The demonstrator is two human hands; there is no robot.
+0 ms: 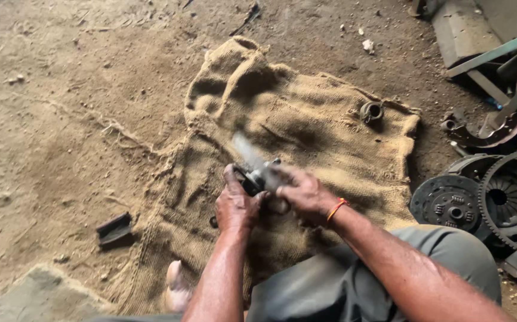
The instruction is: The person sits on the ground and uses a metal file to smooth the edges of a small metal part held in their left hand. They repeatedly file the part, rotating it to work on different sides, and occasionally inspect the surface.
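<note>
Over sack point(306, 125): left hand point(235, 206) and right hand point(303, 194) close together, both clamped on small metal part point(258, 176). Metal ring point(372, 111) lay farther up sack.

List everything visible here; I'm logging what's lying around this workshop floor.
Coarse tan burlap sack: one, spread on the dirt floor, centre.
Small grey metal ring fitting: one, on the sack's far right.
Grey metal part: one, motion-blurred, held in both hands.
Dark flat metal block: one, on the dirt left of the sack.
Dark round clutch plate: one, right edge.
Toothed grey gear ring: one, beside the plate.
Bare foot: one, bottom.
Left hand: gripping the part.
Right hand: on the part, orange wrist thread.
</note>
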